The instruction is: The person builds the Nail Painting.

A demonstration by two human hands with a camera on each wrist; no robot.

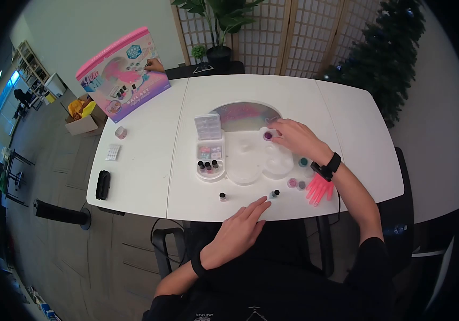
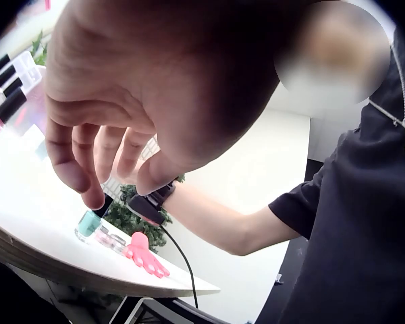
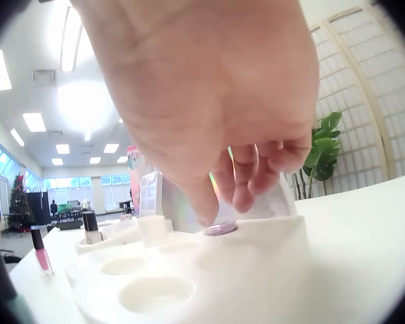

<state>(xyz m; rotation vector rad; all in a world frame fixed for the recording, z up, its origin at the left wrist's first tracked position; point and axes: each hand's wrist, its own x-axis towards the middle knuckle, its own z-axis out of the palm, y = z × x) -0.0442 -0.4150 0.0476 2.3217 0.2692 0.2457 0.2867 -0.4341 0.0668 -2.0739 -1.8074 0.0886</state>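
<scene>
A small purple pot (image 1: 268, 136) sits at the back-right recess of the white nail station (image 1: 244, 167). My right hand (image 1: 299, 140) is over it, the thumb tip right at the pot's rim and the other fingers apart above it. My left hand (image 1: 240, 231) hovers at the table's front edge, fingers loosely extended, holding nothing. Just beyond its fingertips stands a teal nail polish bottle (image 2: 89, 224) with a black cap. A pale pink polish bottle (image 1: 222, 197) stands left of it. Several more polish bottles (image 1: 208, 166) fill the station's left holder.
Behind the recesses stands a shiny half-round panel (image 1: 245, 116). Right of the station are a teal pot (image 1: 303, 162), a pink pot (image 1: 292, 183), a grey pot (image 1: 301, 185) and a pink model hand (image 1: 320, 189). A nail art box (image 1: 125, 75) stands back left, a black case (image 1: 102, 185) front left.
</scene>
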